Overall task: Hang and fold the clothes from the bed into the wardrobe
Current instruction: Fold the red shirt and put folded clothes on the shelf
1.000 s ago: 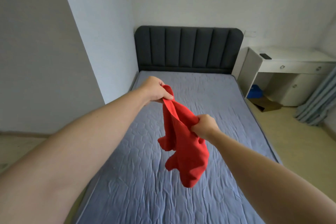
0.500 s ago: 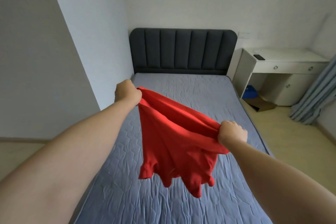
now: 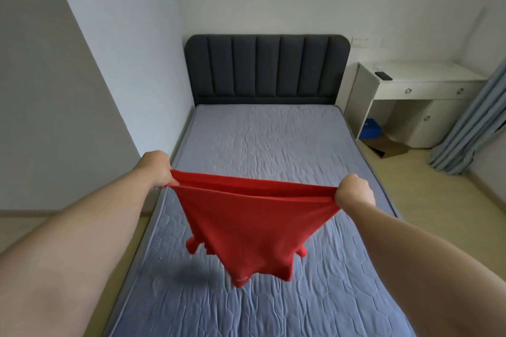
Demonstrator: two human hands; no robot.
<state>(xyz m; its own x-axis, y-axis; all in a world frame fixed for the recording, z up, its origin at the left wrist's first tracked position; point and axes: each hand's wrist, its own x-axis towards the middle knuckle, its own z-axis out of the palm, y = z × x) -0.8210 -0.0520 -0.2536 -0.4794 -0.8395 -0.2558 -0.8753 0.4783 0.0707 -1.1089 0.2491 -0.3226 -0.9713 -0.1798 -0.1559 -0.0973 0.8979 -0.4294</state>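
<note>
red shirt (image 3: 247, 227) stretched btwn left hand (image 3: 157, 168) & right hand (image 3: 354, 190), both fists gripping its edge, hanging above bed (image 3: 273, 139).

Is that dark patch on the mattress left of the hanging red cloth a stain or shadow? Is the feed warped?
Head view: a soft shadow, cast by the red fabric garment onto the grey-blue quilted mattress; light diffuse, no glare. Head view edges: wide-angle stretch enlarges the forearms; the left hand and right hand are sharp.

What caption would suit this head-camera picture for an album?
Left hand and right hand hold a red garment stretched wide above the blue-grey bed, dark headboard behind.
</note>
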